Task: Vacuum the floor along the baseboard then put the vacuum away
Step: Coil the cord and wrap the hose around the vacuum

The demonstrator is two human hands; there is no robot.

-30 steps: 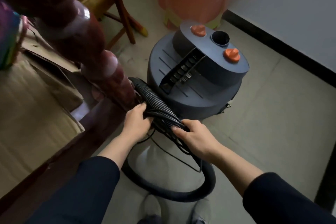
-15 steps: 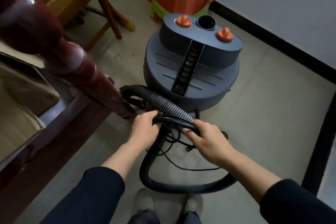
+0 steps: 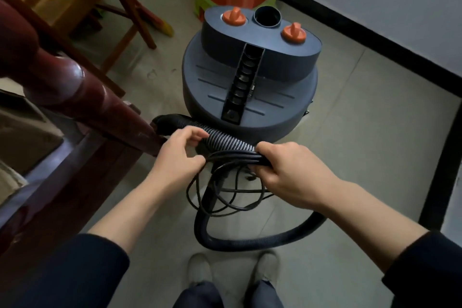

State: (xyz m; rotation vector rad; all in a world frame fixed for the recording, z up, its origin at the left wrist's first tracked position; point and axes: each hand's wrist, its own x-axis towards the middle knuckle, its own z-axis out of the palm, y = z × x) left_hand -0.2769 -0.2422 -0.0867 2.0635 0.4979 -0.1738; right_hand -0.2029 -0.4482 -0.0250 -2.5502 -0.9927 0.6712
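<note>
Now wider apart than before, the left hand (image 3: 178, 160) curls round the hose (image 3: 226, 142) while the right hand (image 3: 290, 174) grips the bundled cord (image 3: 240, 157), more loops dangling before the vacuum (image 3: 250, 97).

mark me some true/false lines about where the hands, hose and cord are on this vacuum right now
1. The right hand grips the coiled power cord against the ribbed hose. True.
2. The canister vacuum has green knobs. False: both knobs are orange.
3. The left hand rests flat on the vacuum's lid. False: it holds the hose.
4. The hose loops across the floor ahead of the shoes. True.
</note>
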